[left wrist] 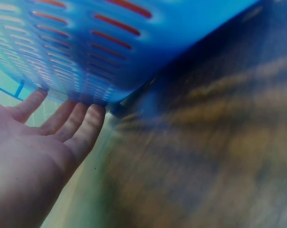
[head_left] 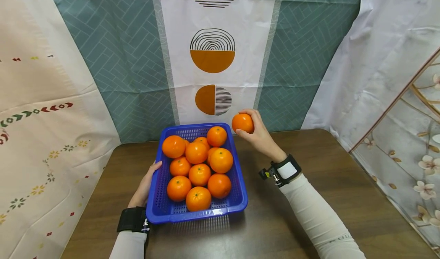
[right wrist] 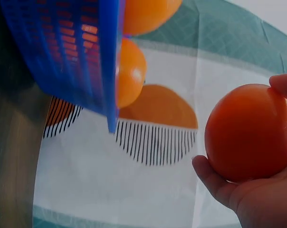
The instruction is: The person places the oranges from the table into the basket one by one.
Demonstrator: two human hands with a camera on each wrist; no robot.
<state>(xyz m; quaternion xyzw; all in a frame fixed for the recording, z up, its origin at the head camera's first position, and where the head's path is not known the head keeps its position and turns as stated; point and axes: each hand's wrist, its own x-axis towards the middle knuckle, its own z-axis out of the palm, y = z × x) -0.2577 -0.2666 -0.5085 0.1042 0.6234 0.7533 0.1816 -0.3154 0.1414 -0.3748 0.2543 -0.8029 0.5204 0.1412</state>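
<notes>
My right hand point(head_left: 256, 135) holds an orange point(head_left: 242, 123) between thumb and fingers, raised past the far right corner of a blue plastic basket point(head_left: 242, 198). In the right wrist view, the orange point(right wrist: 250, 133) rests above the palm, with fingertips on both sides of it. Several more oranges point(head_left: 199, 175) lie heaped in the basket. At the basket's left side is my left hand point(head_left: 146, 184), with a fingertip at the rim. The left wrist view has the fairly straight fingers point(left wrist: 86, 126) touching the slotted wall point(left wrist: 62, 47) from outside.
Basket and hands are over a brown wooden table point(head_left: 292, 213). Behind it hangs a green and white patterned cloth point(head_left: 213, 79). Pale printed cloths hang at the left point(head_left: 51, 136) and right point(head_left: 343, 68).
</notes>
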